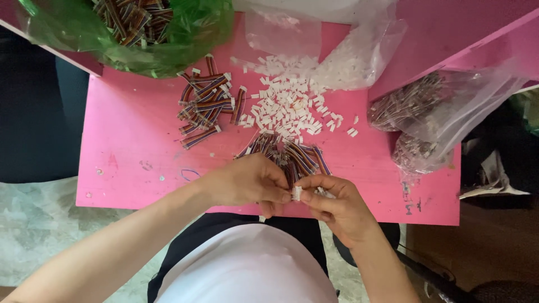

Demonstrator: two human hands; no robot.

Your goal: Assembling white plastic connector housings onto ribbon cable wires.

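From the head camera, the left hand (250, 180) pinches a striped wire bundle (292, 160) while the right hand (337, 205) grips a small white plug (296, 193) at the pink table (129, 140) edge. Best held square and steady; spare white plugs (286, 104) lie just behind.

Bare pink table (129, 140) lies open at left; white connectors (286, 104) and wire bundles (208, 101) crowd the middle
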